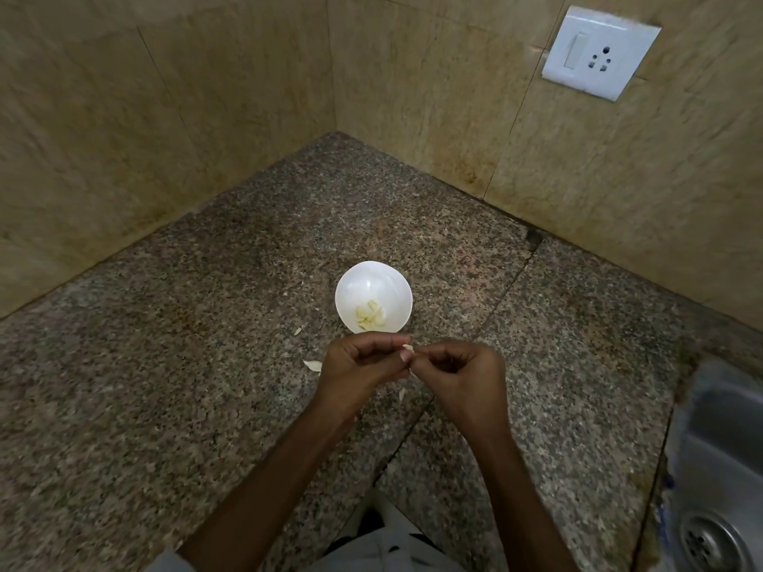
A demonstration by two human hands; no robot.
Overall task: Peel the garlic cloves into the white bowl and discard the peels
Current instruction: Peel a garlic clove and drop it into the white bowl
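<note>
A small white bowl [373, 289] stands on the granite counter and holds several peeled garlic cloves [370, 316]. Just in front of it my left hand [360, 369] and my right hand [460, 375] meet with curled fingers. Between their fingertips they pinch a small pale garlic clove [408, 348]; only its tip shows. Loose peels lie on the counter: one [313, 365] left of my left hand, a smaller one [297, 331] near the bowl, another [401, 394] under my hands.
The speckled granite counter [206, 365] fills a corner between two beige tiled walls. A steel sink [720, 468] with a drain lies at the right edge. A white switch and socket plate [600, 51] sits on the right wall.
</note>
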